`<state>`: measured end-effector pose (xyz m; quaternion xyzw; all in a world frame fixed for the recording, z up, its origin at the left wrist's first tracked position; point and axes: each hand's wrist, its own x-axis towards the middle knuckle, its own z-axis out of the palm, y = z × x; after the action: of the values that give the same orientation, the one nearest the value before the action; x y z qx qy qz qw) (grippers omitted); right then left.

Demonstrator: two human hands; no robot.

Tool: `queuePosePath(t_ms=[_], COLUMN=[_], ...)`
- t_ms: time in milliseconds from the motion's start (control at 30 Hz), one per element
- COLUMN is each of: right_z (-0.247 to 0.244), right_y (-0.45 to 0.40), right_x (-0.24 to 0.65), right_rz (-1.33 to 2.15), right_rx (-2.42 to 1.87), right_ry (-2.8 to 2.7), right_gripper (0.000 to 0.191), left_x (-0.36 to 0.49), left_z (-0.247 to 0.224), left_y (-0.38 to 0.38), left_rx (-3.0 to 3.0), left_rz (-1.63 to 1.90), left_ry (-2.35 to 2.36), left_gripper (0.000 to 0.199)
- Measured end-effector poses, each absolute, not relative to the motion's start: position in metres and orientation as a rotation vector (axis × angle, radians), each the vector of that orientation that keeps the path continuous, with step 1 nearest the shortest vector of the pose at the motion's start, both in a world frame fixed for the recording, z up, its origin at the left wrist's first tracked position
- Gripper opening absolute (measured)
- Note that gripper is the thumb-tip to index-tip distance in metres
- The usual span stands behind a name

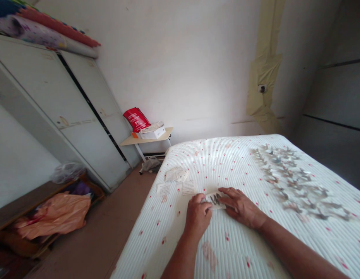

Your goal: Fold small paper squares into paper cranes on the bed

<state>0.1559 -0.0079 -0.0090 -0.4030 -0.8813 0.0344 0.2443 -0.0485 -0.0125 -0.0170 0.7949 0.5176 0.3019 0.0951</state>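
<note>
1. Our left hand [197,217] and right hand [240,207] are on a white paper slip [215,200], which lies on the near part of the bed, between the two hands. A dark, blurred shape sits on the slip; we cannot tell what it is.
2. Our left fingers [203,204] are bunched together and curled down at the slip's left end. We cannot tell whether they are pinching it.
3. Our right fingers [227,193] are slightly spread and lie flat, with their tips reaching the slip's right end. They are not closed on it.
4. The bed [226,170] has a white ribbed cover with small red marks. Just ahead of our hands lie loose paper pieces [176,174] and two small paper slips [164,188] [188,187].
5. To our right, many small grey-and-white folded pieces [293,182] spread across the bed in rough rows, too blurred to tell in detail.
6. Beyond the foot of the bed, a small desk [145,140] carries a white box [152,133], closed as far as we can see, with papers on top of it. A red bag [136,119] stands behind the box; its contents do not show.
7. A crumpled plastic bag [150,164] lies on the floor [104,217] by the desk's legs.
8. At lower left, a low wooden frame [29,203] holds an orange plastic sheet [54,217] and something purple [81,188]. A clear plastic bag [68,172] rests on its far end.
9. A rolled quilt [43,35] lies on top of a pale metal wardrobe [90,116].
</note>
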Motion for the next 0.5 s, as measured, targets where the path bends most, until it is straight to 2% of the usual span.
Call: queuePosePath(t_ms=[233, 500], right_z=[0.003, -0.004], right_y=[-0.011, -0.010], right_x=[0.154, 0.154], right_rz=[0.201, 0.155], right_rx=[-1.019, -1.045], right_ry=[-2.447, -2.442], right_gripper=[0.024, 0.026], left_x=[-0.048, -0.046], left_z=[-0.017, -0.017], left_y=[-0.013, -0.013], left_rx=[2.336, 2.313], left_rz=[0.904, 0.933], left_ry=[1.540, 1.528], left_gripper=[0.022, 0.024])
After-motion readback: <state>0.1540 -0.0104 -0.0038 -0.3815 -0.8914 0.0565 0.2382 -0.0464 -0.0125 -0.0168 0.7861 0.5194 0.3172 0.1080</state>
